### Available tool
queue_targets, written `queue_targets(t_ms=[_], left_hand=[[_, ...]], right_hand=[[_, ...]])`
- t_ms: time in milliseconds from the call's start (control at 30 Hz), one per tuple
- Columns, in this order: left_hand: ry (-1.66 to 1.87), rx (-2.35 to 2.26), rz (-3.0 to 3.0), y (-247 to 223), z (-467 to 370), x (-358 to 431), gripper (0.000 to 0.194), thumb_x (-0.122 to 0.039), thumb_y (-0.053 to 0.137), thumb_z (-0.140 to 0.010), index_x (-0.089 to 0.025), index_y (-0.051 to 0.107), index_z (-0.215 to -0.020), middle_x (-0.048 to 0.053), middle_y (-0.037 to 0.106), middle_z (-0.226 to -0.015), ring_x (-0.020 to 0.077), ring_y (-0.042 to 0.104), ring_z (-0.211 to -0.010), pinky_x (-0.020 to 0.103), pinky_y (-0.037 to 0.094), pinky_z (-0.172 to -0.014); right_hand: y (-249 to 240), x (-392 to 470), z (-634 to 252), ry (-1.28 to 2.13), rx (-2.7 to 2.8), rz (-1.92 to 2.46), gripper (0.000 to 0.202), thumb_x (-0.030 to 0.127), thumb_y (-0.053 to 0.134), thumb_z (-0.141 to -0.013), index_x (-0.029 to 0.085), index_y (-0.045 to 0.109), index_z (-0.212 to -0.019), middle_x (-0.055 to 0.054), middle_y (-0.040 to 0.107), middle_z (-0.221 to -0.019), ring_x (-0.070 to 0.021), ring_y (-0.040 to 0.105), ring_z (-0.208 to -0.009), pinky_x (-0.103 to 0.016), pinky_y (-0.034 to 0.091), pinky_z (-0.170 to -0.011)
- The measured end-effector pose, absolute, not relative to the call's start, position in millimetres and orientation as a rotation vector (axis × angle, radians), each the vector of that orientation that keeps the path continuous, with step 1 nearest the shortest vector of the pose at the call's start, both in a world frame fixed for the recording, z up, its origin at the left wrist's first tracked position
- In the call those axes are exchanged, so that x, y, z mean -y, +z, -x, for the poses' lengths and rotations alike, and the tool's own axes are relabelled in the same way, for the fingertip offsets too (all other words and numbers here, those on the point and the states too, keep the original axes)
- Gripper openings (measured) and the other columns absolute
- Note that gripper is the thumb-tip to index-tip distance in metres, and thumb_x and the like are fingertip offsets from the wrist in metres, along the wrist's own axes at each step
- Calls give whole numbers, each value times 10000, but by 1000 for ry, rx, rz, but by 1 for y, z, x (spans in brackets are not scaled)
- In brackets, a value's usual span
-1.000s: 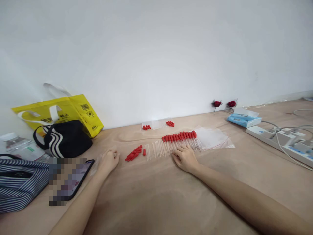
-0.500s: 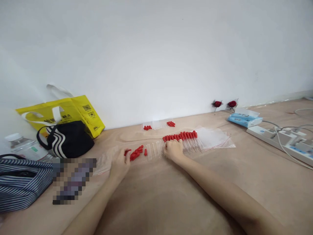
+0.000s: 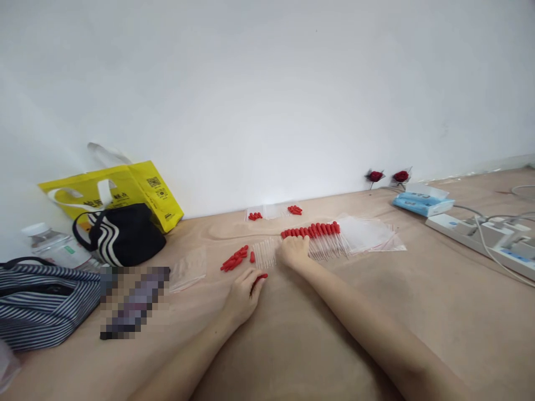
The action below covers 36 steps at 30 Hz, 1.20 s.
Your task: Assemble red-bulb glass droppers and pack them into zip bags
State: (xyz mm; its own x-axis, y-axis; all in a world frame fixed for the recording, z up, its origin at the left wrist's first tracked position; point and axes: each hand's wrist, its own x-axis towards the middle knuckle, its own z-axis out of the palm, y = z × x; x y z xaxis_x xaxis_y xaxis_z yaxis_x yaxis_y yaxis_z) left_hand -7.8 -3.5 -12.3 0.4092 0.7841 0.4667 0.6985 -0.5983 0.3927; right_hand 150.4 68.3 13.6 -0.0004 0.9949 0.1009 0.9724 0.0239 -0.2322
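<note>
My left hand (image 3: 246, 292) is closed around a red rubber bulb (image 3: 261, 277), just above the table in front of the loose bulbs. A pile of red rubber bulbs (image 3: 234, 259) lies beyond it, with a single bulb (image 3: 252, 257) beside the pile. Bare thin glass tubes (image 3: 263, 253) lie side by side to the right. My right hand (image 3: 293, 250) is closed at the right end of these tubes; its fingertips are hidden and slightly blurred. Next to it runs a row of glass droppers (image 3: 328, 245) with red bulbs on their far ends.
Clear plastic bags (image 3: 365, 236) lie right of the droppers, another bag (image 3: 188, 267) at left. Small bulb groups (image 3: 295, 210) rest near the wall. A power strip (image 3: 480, 236) and tissue pack (image 3: 424, 203) are at right; yellow (image 3: 125, 184), black (image 3: 131, 236) and striped (image 3: 45, 312) bags at left.
My left hand has moved right and nearer, away from the pile of bulbs, with a red bulb in its fingers. My right hand has stayed by the droppers, shifting only slightly.
</note>
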Motion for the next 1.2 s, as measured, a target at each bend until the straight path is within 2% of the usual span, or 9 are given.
queue_targets(t_ms=[133, 300, 400, 500, 600, 967, 1200], left_hand=[[874, -1305, -2519, -11, 5, 4, 143, -192, 420, -832, -161, 558, -856, 49, 589, -818, 167, 559, -769, 290, 449, -691], [849, -1348, -2359, -12, -8, 3, 81, -180, 460, -798, -165, 533, -830, 24, 604, -769, 156, 570, -720, 272, 451, -655], [831, -1353, -2258, -12, -18, 5, 93, -189, 491, -780, -170, 547, -852, 12, 621, -759, 147, 576, -687, 249, 453, -617], [823, -1357, -2248, -11, -23, 8, 153, -205, 516, -769, -169, 586, -899, 25, 639, -794, 154, 582, -704, 258, 456, -635], [835, -1354, -2279, -11, -22, 10, 172, -221, 514, -776, -167, 622, -899, 36, 642, -794, 160, 581, -706, 269, 452, -649], [915, -1300, -2274, -13, -21, 9, 183, -225, 500, -793, -165, 640, -894, 42, 628, -785, 144, 571, -684, 243, 446, -610], [946, -1289, -2249, -12, -23, 10, 162, -232, 476, -810, -170, 626, -826, 37, 636, -764, 149, 573, -682, 254, 447, -620]], right_hand=[[15, -50, -177, 99, 2134, 1884, 251, 121, 373, -801, 67, 525, -994, -185, 586, -1006, -252, 512, -932, -344, 286, -759], [-11, -22, -224, 178, 2280, 1296, 220, 157, 284, -871, 133, 499, -909, -82, 614, -841, -171, 521, -748, -313, 320, -753], [-29, -7, -242, 178, 2229, 1111, 258, 167, 304, -873, 137, 475, -1065, -103, 604, -947, -177, 522, -816, -316, 328, -752], [-33, 3, -248, 175, 2266, 1049, 316, 168, 321, -874, 178, 466, -1155, -91, 610, -918, -171, 530, -805, -324, 318, -751], [-29, 6, -243, 203, 2314, 998, 296, 153, 341, -868, 207, 528, -1092, -65, 617, -889, -152, 541, -795, -318, 299, -752], [-29, 9, -224, 204, 2291, 923, 217, 171, 395, -850, 180, 581, -962, -42, 620, -777, -136, 540, -727, -318, 280, -754], [-25, 14, -221, 220, 2350, 866, 234, 179, 392, -847, 177, 572, -996, -44, 610, -783, -140, 528, -746, -308, 303, -744]])
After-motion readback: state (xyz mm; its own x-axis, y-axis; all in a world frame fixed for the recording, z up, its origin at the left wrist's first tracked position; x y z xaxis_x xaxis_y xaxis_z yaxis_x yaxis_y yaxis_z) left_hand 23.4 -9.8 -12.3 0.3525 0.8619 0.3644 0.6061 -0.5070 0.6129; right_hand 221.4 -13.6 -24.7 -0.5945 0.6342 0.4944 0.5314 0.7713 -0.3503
